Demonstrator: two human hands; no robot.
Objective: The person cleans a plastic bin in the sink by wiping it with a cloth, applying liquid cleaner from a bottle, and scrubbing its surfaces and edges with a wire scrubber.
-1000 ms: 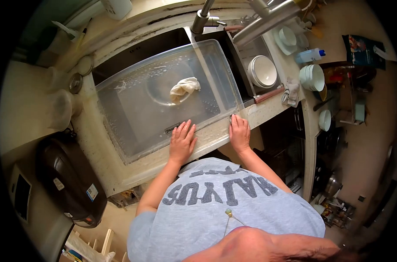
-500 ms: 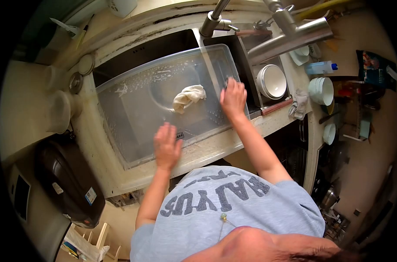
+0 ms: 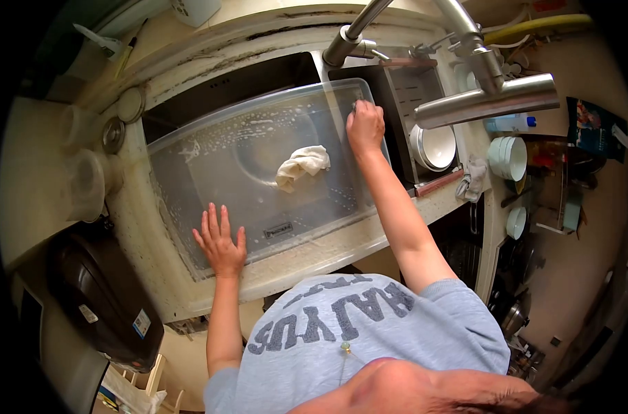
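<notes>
A large translucent plastic lid (image 3: 210,179), wet with soap suds, lies across the sink. On its middle rests a crumpled white cloth (image 3: 303,167), touched by neither hand. My left hand (image 3: 222,243) lies with spread fingers on the lid's near left part. Near the far right corner, my right hand (image 3: 365,129) is closed, its fingers bunched together at the lid's surface. A small dark bit shows at those fingertips, too little to name.
A metal faucet (image 3: 490,100) hangs over the right basin, where white bowls (image 3: 435,147) stand. More bowls (image 3: 508,159) and a blue-capped bottle (image 3: 513,123) are on the right counter. A grey cloth (image 3: 472,181) hangs at the counter edge. Dark bin (image 3: 100,297) at lower left.
My left hand has moved left and spread out on the lid. My right hand has shifted slightly farther away and closed. The whole view has tilted a little; the white cloth stays on the lid.
</notes>
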